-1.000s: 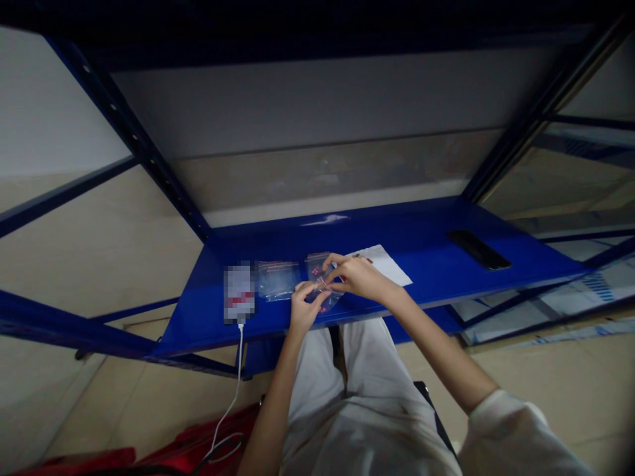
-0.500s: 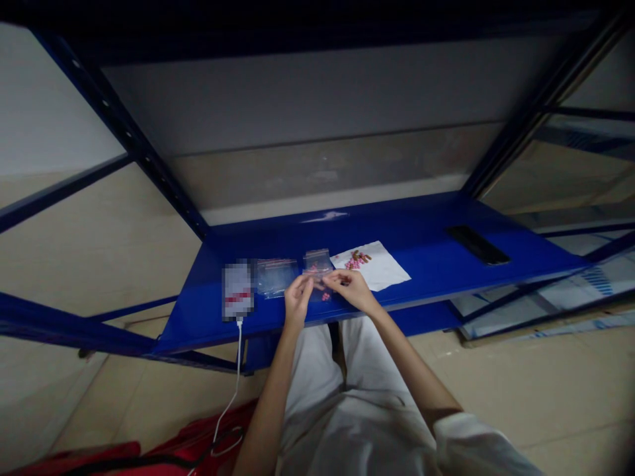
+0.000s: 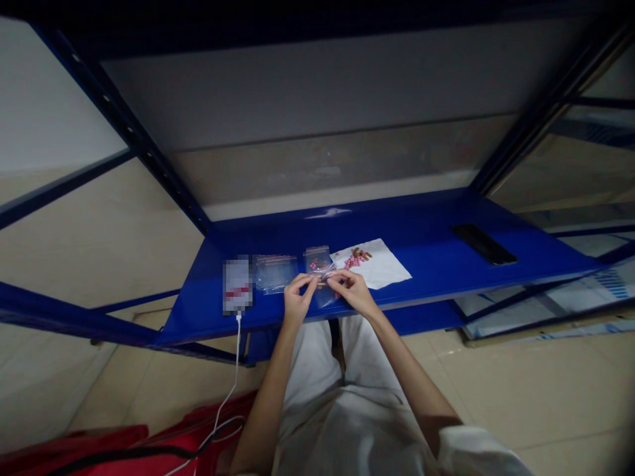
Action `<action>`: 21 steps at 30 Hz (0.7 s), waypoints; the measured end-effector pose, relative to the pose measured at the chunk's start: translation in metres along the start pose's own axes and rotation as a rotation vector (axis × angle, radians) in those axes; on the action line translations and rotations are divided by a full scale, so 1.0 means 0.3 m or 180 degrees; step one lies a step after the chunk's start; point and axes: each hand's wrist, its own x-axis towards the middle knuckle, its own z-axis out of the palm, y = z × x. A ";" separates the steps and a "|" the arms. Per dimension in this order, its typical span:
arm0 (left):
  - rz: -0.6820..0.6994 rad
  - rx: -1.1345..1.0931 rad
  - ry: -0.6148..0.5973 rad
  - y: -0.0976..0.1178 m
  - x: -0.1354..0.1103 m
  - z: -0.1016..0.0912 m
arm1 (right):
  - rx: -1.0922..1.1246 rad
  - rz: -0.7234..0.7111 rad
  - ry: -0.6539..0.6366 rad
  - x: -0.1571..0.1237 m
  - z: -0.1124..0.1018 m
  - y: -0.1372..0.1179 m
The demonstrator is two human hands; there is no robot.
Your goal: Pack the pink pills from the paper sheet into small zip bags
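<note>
My left hand (image 3: pixel 297 303) and my right hand (image 3: pixel 351 293) meet over a small clear zip bag (image 3: pixel 317 262), pinching its edge between fingers and thumbs. Several pink tablets show inside the bag, and its lower part hangs between my hands. Just right of it lies a white paper sheet (image 3: pixel 381 268) holding a small heap of pink and brown tablets (image 3: pixel 357 258). My right hand is nearest the paper but does not touch it. Left of my left hand lies a second clear zip bag (image 3: pixel 274 274).
All this rests on a blue metal shelf (image 3: pixel 421 254). A pixelated phone (image 3: pixel 237 284) lies at its left with a white cable (image 3: pixel 233 377) running down. A black flat object (image 3: pixel 483 243) lies to the right. A red bag (image 3: pixel 198 430) sits on the floor below.
My hands have drawn closer together and now pinch the bag's edge. My right arm has moved in from the right, uncovering the paper and tablets. The view has shifted slightly.
</note>
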 end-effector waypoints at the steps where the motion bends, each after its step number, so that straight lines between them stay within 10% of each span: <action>1: -0.0049 -0.0036 0.0002 0.001 0.000 -0.002 | 0.0034 0.0031 -0.0047 -0.001 0.001 0.001; 21: -0.0618 -0.0277 -0.0028 0.006 0.001 0.009 | 0.0314 -0.0087 0.0248 -0.005 -0.006 -0.009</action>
